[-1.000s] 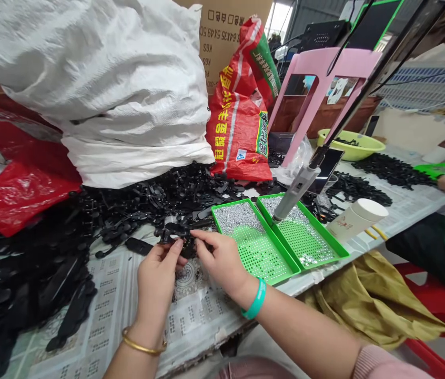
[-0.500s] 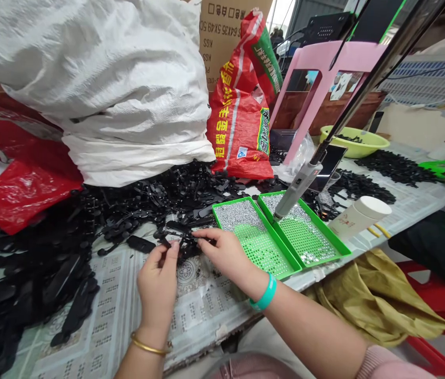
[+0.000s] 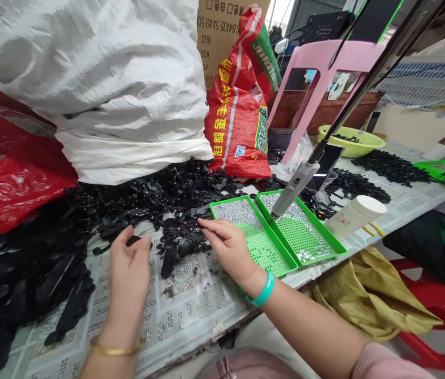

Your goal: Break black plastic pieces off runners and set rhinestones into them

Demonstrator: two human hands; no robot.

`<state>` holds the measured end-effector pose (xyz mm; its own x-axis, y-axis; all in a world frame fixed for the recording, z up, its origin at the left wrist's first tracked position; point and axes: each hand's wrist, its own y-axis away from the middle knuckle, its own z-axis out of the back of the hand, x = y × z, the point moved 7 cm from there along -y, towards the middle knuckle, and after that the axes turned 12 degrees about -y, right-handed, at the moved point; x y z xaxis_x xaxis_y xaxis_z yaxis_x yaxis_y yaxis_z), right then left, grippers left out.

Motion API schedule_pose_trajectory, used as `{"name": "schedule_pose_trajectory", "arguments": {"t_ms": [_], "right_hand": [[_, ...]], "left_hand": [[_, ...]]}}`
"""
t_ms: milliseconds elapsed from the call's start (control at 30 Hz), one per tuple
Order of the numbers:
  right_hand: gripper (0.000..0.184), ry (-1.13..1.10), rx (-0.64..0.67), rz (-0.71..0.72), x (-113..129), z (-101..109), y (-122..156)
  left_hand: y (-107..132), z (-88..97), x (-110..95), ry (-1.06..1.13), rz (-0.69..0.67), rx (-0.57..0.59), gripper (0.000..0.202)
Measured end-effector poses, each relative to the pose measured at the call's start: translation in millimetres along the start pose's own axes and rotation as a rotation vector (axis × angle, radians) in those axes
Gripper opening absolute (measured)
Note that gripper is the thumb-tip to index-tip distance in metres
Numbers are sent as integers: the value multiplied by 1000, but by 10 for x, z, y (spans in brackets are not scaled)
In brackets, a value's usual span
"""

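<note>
While the left hand [image 3: 130, 268] pinches 1 black piece [image 3: 133, 240], the spread right hand [image 3: 228, 245] touches the pile [image 3: 185, 239].

I log, by colour: black plastic pieces [image 3: 88, 210], plain throughout; grey-on-white newsprint [image 3: 191, 310] over the tabletop [image 3: 226, 327], printed in grid columns with one round ornament; two bright green trays [image 3: 309, 247], dotted in regular rows, strewn with silver beads [image 3: 234, 210]; white woven sack [image 3: 108, 89]; red sack [image 3: 238, 121] with yellow lettering and green bands; pink stool [image 3: 325, 63]; lime bowl [image 3: 351, 142]; white cup [image 3: 354, 216]; mustard cloth [image 3: 368, 300]; teal wristband [image 3: 262, 291] by the right hand [image 3: 228, 247]; gold bangle [image 3: 115, 350] by the left hand [image 3: 128, 268].
</note>
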<state>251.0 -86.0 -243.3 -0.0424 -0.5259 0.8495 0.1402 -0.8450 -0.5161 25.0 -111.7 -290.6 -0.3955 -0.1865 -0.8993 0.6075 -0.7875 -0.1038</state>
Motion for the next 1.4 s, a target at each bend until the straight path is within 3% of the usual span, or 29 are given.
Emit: {"name": "schedule_pose_trajectory", "arguments": {"t_ms": [100, 167, 233, 300, 333, 400, 500, 633, 700, 833, 900, 1033, 1133, 1200, 1267, 1333, 1400], "right_hand": [[25, 46, 9, -25, -54, -14, 24], [25, 65, 14, -7, -45, -3, 27], [25, 99, 38, 48, 8, 4, 37], [26, 148, 64, 99, 67, -12, 71], [26, 166, 71, 111, 88, -31, 101], [27, 166, 86, 109, 113, -95, 188], [34, 137, 183, 106, 163, -248, 369], [35, 191, 364, 155, 320, -304, 514], [35, 223, 443, 149, 375, -241, 480], [36, 180, 811, 134, 380, -253, 465], [27, 152, 861, 91, 329, -252, 477], [20, 44, 641, -176, 120, -257, 541], [19, -66, 378, -511, -111, -317, 710], [22, -110, 309, -625, -174, -424, 820], [24, -115, 389, -570, -120, -558, 828], [24, -16, 544, -373, -2, -638, 730], [22, 238, 662, -128, 70, -634, 565]], "left_hand": [[-31, -22, -37, -86, 12, -8, 42], [-5, -25, -96, 6, 41, 32, 38], [141, -144, -105, 250, 199, 246, 42], [442, -353, -152, 494, 392, 554, 49], [585, -422, -185, 571, 452, 630, 46], [765, -501, -218, 710, 516, 589, 33], [843, -548, -187, 875, 538, 369, 20], [846, -429, -76, 705, 545, 274, 28], [896, -369, -68, 548, 526, 407, 41], [1186, -370, -83, 354, 511, 887, 46], [1263, -309, -33, 346, 531, 962, 40], [1293, -119, 204, 455, 667, 838, 47], [1308, -37, 321, 649, 670, 597, 48], [1336, -47, 349, 759, 632, 441, 38], [1359, -84, 386, 820, 640, 318, 25], [1339, -68, 454, 829, 679, 193, 16], [1290, 9, 528, 775, 716, 110, 14]]}}
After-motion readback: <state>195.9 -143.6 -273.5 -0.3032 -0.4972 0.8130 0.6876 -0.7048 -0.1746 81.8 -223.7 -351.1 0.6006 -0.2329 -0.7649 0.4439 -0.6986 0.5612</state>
